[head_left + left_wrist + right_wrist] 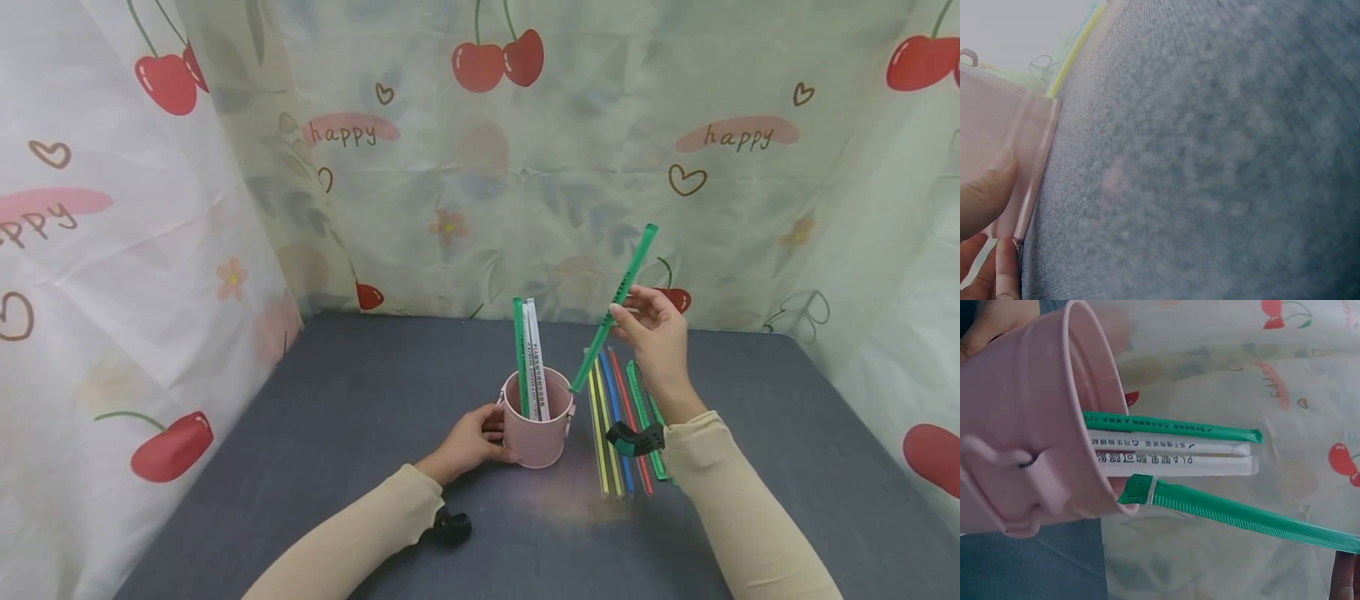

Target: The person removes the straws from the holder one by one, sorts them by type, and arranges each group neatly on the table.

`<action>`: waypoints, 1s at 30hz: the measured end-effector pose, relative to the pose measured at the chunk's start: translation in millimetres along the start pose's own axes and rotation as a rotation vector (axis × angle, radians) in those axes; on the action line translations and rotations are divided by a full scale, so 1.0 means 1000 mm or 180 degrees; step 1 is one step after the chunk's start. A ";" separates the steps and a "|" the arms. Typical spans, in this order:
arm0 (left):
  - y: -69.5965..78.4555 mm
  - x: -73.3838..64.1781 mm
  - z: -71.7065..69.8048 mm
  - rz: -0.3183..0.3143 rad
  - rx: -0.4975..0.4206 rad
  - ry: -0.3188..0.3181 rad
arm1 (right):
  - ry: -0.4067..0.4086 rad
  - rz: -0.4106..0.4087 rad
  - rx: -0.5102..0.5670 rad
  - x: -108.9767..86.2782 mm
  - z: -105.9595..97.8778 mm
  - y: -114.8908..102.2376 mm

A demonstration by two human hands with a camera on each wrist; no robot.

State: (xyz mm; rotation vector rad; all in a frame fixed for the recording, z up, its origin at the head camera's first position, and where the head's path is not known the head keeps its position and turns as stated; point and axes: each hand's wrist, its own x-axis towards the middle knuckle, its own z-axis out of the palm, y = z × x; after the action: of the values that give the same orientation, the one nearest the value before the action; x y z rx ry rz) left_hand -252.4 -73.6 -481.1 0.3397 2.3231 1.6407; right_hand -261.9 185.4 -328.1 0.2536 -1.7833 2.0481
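A small pink bucket (534,442) stands upright, holding one green paper-wrapped straw (519,350) and two white paper-wrapped straws (537,375). My left hand (471,443) grips its lower left side, thumb (988,194) in front and fingers around the back. Between thumb and fingers, my right hand (654,337) pinches another green wrapped straw (1241,515) near its middle. That straw slants, its lower end right at the bucket's right rim (1124,503) and its upper end pointing up and right.
Right of the bucket, yellow straws (603,442), a blue straw (617,408), a red straw (637,442) and green wrapped straws (642,408) lie side by side on the dark grey table (360,375), partly under the right wrist. Cherry-printed curtains (600,167) enclose the table.
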 end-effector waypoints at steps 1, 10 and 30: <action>0.000 0.000 0.000 0.0000 -0.0007 0.0001 | -0.0006 0.0005 -0.0032 0.001 -0.001 0.001; 0.001 -0.001 0.000 -0.0029 0.0005 0.0003 | -0.0095 0.0062 -0.0534 0.005 -0.008 0.009; 0.001 -0.001 0.000 -0.0010 -0.0005 -0.0004 | -0.0554 0.0672 -0.1691 0.011 -0.043 0.029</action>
State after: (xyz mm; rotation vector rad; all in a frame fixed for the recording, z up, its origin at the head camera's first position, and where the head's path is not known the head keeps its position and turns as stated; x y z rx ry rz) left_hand -251.8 -73.7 -479.8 0.3365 2.3200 1.6404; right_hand -278.6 226.8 -357.1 0.0884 -2.4721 1.6318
